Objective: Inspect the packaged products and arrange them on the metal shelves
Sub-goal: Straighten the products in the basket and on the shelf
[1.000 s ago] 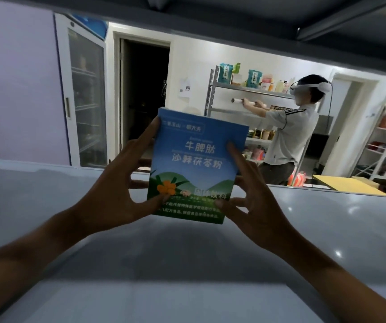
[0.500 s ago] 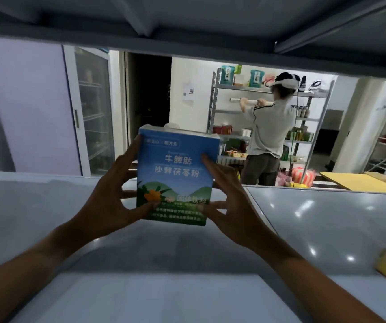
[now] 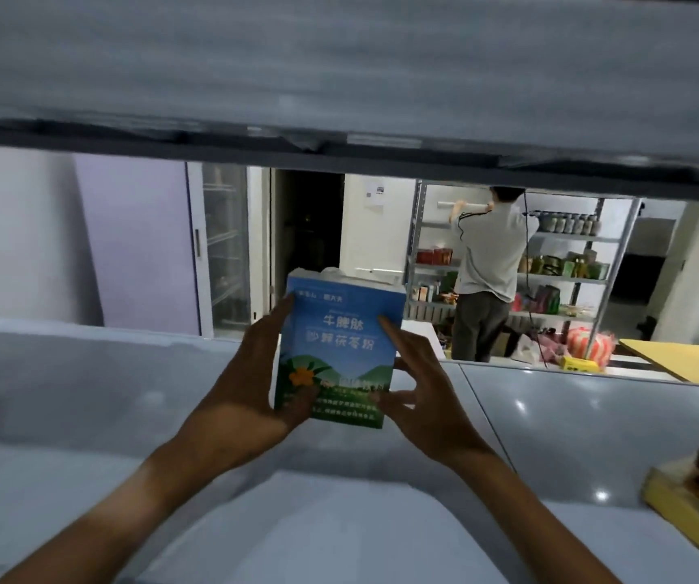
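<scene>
Grey metal shelf [image 3: 550, 419] fills the foreground, with another shelf board overhead. Above it, upright and facing the camera, is a blue box [image 3: 339, 351]. Left hand [image 3: 250, 381] grips the box's left edge, thumb curled across its lower front. Right hand [image 3: 419, 389] holds the box's right side, fingers spread, forefinger lying on the front. Right of the box, at the shelf's edge, lie yellow packets [image 3: 693, 499]. Behind the box, a person [image 3: 491, 267] reaches into a stocked rack [image 3: 609, 263].
</scene>
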